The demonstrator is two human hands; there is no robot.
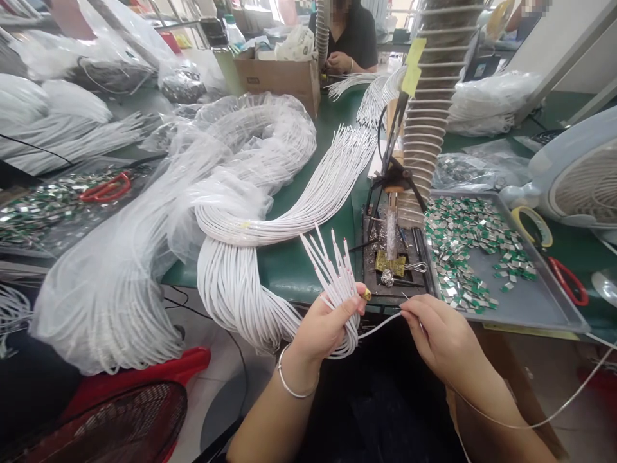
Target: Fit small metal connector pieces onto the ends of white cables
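Left hand (328, 328) clenched around a bunch of white cables (332, 270), red-marked tips fanned upward, lower loops hanging below the palm. Right hand (443, 334) pinching a single cable (378, 325) between the fingertips, that cable spanning the gap from the bunch. Both hands at bottom centre of the frame, just in front of the green bench (289, 212). Amount in hand: a small share of the cable present. Remainder: a large coil (236, 283) at centre of the bench, partly inside a clear plastic bag (202, 193), with further bundles at upper left and upper right. Small green-and-silver parts (463, 251) heaped in a metal tray (530, 302) at right, none visibly fitted to the cables in hand. Red scissors (569, 281) just beside the tray. Ribbed duct (429, 116) rising behind the tray's left edge. Work completed on the coiled cables: not determinable from this view
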